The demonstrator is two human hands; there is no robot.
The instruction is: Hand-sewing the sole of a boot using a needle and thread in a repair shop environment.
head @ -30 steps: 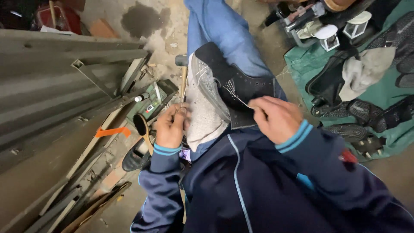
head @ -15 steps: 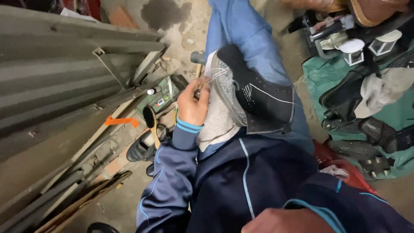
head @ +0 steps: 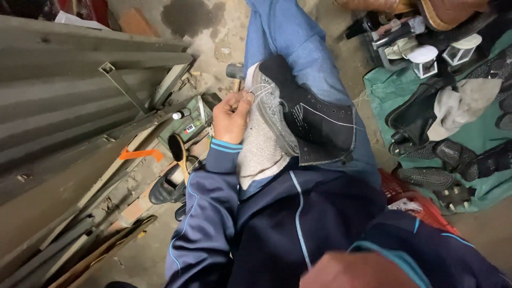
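You're mid-stitch: your left hand (head: pixel 233 116) pinches the white thread (head: pixel 260 89) at the black shoe (head: pixel 312 120) (centre frame, on your lap); right hand (head: pixel 349 271), bottom edge, grip unclear; next, draw the thread taut

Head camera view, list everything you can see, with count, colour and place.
shoe: one, black with grey sole, on the lap
thread: one, white, running across the shoe
cloth: one, off-white, under the shoe
brush: one, wooden with dark bristles, floor at left
metal sheets: several, grey, stacked at left
orange tag: one, on the metal edge
green mat: one, at right, bearing dark shoes
crate: one, red, beside the right leg
left hand: at the shoe's toe, pinching the thread
right hand: bottom edge, close to the camera and blurred
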